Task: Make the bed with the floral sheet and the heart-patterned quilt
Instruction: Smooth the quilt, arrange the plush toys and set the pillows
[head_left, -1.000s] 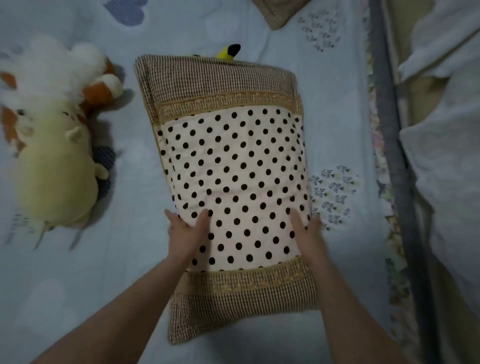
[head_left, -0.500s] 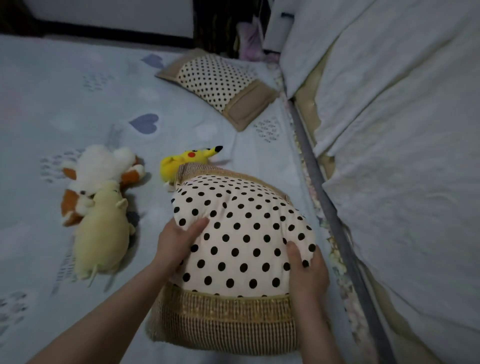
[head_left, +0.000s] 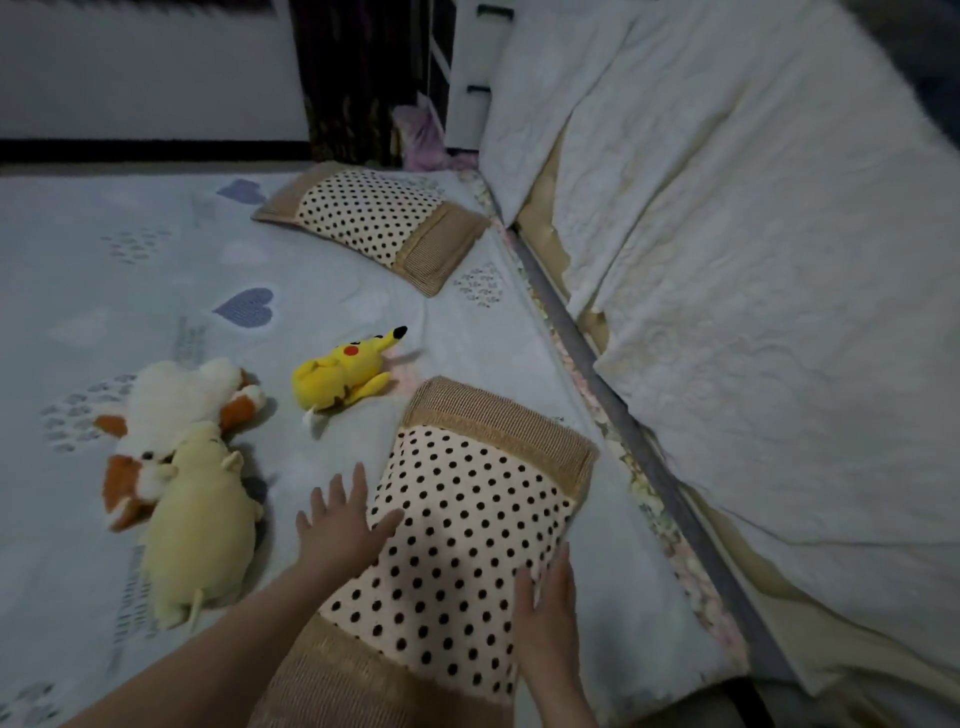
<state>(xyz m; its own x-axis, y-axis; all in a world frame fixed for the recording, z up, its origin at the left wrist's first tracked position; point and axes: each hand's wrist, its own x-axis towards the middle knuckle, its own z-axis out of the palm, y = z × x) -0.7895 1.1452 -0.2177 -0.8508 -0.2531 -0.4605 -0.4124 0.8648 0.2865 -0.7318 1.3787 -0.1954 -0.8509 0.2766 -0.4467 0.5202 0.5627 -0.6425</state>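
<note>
The pale blue heart-patterned quilt (head_left: 130, 291) lies spread over the bed. A strip of floral sheet (head_left: 631, 470) shows along the bed's right edge. On the quilt in front of me lies a polka-dot pillow (head_left: 467, 530) with tan woven ends. My left hand (head_left: 340, 519) is open with spread fingers at the pillow's left edge, thumb over the dotted fabric. My right hand (head_left: 548, 597) lies flat against the pillow's right side with straight fingers.
A second polka-dot pillow (head_left: 371, 221) lies at the far end of the bed. A yellow plush (head_left: 337, 376), a white-and-orange plush (head_left: 166, 410) and a cream plush (head_left: 200, 519) lie left of the pillow. A white padded mattress cover (head_left: 753, 260) rises on the right beyond a grey rail (head_left: 649, 457).
Both hands let go of the pillow, which now lies flat, turned to the right. The left hand opened and slid to its left edge. My view lifted toward the far end.
</note>
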